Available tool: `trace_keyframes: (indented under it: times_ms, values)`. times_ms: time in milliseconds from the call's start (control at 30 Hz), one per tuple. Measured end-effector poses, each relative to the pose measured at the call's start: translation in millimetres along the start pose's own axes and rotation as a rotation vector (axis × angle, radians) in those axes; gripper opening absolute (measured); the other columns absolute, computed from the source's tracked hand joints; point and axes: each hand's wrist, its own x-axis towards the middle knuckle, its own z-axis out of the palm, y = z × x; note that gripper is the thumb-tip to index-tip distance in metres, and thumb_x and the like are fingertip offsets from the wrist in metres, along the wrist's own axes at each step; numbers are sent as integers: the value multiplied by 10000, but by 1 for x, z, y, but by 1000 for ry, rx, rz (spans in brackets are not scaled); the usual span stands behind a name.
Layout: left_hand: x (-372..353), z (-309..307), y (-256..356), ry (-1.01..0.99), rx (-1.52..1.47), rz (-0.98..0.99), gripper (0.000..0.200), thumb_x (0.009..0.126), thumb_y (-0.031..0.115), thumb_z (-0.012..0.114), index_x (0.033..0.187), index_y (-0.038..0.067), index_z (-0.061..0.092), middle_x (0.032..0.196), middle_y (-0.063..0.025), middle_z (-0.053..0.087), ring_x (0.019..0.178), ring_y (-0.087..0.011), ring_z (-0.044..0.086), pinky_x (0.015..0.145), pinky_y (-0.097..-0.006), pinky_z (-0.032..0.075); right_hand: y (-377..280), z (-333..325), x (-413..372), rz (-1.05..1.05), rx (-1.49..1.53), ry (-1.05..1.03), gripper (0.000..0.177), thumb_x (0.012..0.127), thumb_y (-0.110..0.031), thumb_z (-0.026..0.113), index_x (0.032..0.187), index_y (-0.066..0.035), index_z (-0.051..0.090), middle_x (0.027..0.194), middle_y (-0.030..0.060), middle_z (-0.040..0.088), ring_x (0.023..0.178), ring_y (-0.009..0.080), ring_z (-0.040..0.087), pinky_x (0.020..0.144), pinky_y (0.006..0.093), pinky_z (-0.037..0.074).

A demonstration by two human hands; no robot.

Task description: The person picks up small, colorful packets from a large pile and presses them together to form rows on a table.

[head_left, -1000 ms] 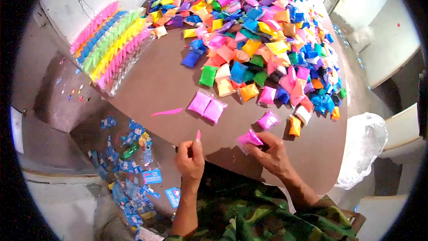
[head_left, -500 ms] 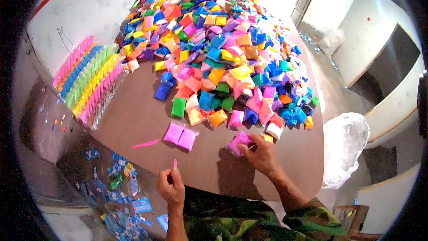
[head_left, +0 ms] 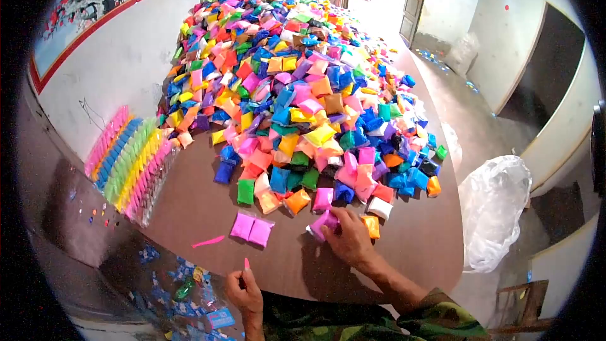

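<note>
My left hand (head_left: pixel 245 290) is at the table's front edge, closed around a small pink stick-like piece (head_left: pixel 247 264); only its tip shows above the fingers. My right hand (head_left: pixel 348 238) grips a purple-pink packet (head_left: pixel 322 225) between thumb and fingers, at the near edge of the pile. Two joined pink packets (head_left: pixel 252 229) lie flat between my hands, to the left of the held packet. A thin pink plastic strip (head_left: pixel 208 241) rests left of them. Beside my right hand lies an orange packet (head_left: pixel 371 227), with a white packet (head_left: pixel 379 208) just behind it.
A big heap of small coloured packets (head_left: pixel 297 101) covers much of the brown table (head_left: pixel 189 205). Clear bags of twisted coloured pieces (head_left: pixel 129 170) sit along the left edge. A white plastic bag (head_left: pixel 495 211) stands right of the table. Blue cards and scraps (head_left: pixel 218 319) litter the floor at lower left.
The view has tilted up, showing framed pictures on the wall. My right hand has drawn the purple-pink packet slightly left, tilting it. The left hand keeps its hold on the pink piece.
</note>
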Motion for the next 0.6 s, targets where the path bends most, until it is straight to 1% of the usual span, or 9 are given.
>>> trace_keyframes:
  times_ms: [100, 133, 233, 267, 367, 400, 433, 500, 600]
  values:
    - [1, -2, 5, -32, 13, -84, 310, 1024, 269, 685, 863, 20, 594, 780, -109, 638, 714, -240, 587, 663, -410, 470, -4, -6, 13, 7, -3, 116, 561, 909, -226, 816, 1380, -19, 595, 1306, 241, 635, 1080, 424, 685, 899, 456, 585]
    - [2, -2, 6, -44, 20, -106, 310, 1025, 272, 684, 868, 19, 597, 783, -113, 645, 716, -244, 594, 661, -416, 472, -3, -12, 20, -105, -85, 192, 564, 910, -207, 815, 1386, -9, 587, 1305, 248, 633, 1050, 412, 698, 873, 456, 592]
    - [3, 4, 5, 52, 8, 78, 340, 1038, 267, 700, 848, 24, 559, 701, -94, 547, 614, -219, 505, 555, -401, 402, 0, -24, 36, -33, -37, 154, 548, 921, -205, 805, 1383, -3, 591, 1323, 239, 631, 1002, 385, 721, 837, 446, 602]
    - [3, 5, 6, 51, 12, 79, 339, 1035, 267, 704, 849, 21, 564, 705, -93, 551, 618, -217, 510, 558, -398, 408, -3, -31, 42, -30, -92, 140, 460, 932, -205, 789, 1328, -22, 641, 1275, 205, 666, 942, 362, 739, 801, 439, 607]
    - [3, 6, 4, 64, 35, 80, 332, 1027, 263, 712, 853, 14, 580, 715, -91, 567, 630, -212, 529, 568, -391, 428, -9, -43, 76, -197, -179, 201, 362, 933, -210, 780, 1244, -47, 695, 1209, 171, 702, 918, 358, 741, 780, 444, 607]
    - [2, 7, -1, 74, 48, 82, 328, 1025, 260, 714, 854, 11, 587, 717, -91, 573, 634, -212, 538, 571, -389, 437, -17, -48, 92, -236, -135, 223, 305, 919, -200, 783, 1188, -69, 720, 1167, 160, 719, 947, 360, 736, 789, 451, 604]
    - [0, 7, -3, 83, 62, 82, 324, 1023, 258, 715, 856, 8, 594, 719, -92, 580, 637, -213, 546, 575, -387, 445, -27, -50, 109, -200, -171, 208, 310, 911, -189, 783, 1188, -66, 718, 1197, 163, 712, 1014, 365, 728, 819, 444, 598]
    - [0, 3, 6, 42, 45, 13, 318, 1026, 281, 698, 882, 10, 613, 757, -104, 619, 675, -231, 578, 627, -395, 473, -21, -49, 148, -386, -199, 311, 337, 902, -193, 786, 1206, -68, 710, 1210, 159, 709, 1071, 370, 714, 858, 439, 587]
    - [-1, 0, 7, 4, 29, -83, 313, 1028, 285, 691, 890, 13, 620, 777, -111, 638, 694, -230, 594, 645, -388, 486, -19, -43, 209, -465, -263, 339, 401, 896, -231, 791, 1244, -56, 694, 1241, 156, 707, 1119, 375, 699, 906, 453, 570]
